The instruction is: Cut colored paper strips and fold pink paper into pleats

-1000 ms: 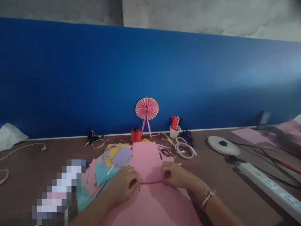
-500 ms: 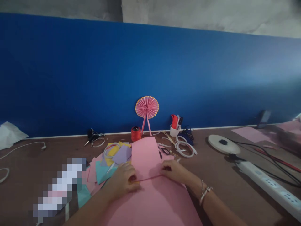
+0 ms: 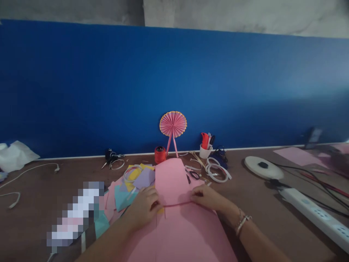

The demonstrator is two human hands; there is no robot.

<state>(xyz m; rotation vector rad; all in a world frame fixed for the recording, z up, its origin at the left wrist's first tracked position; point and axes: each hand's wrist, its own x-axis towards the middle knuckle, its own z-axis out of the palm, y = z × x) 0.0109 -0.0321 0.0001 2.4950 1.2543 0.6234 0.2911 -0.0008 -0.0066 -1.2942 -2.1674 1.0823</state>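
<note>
A pink paper sheet with a folded near edge lies between my hands, on top of a larger pink sheet. My left hand pinches the left end of that edge, its fingers curled. At the right end, my right hand has thumb and fingers closed on the same sheet. A small yellow piece shows beside my left thumb. Coloured paper pieces in teal, purple, yellow and pink are heaped left of the sheet. Partly hidden at its right side are black-handled scissors.
Behind the sheet, a pink pleated paper fan leans against the blue panel, next to a red spool. A white cup holds pens. White tubing lies nearby. A power strip and round white disc stand right.
The near edge of the pink sheet now sits slightly higher and looks wider from front to back. Both hands keep their hold; the whole view has shifted a little.
</note>
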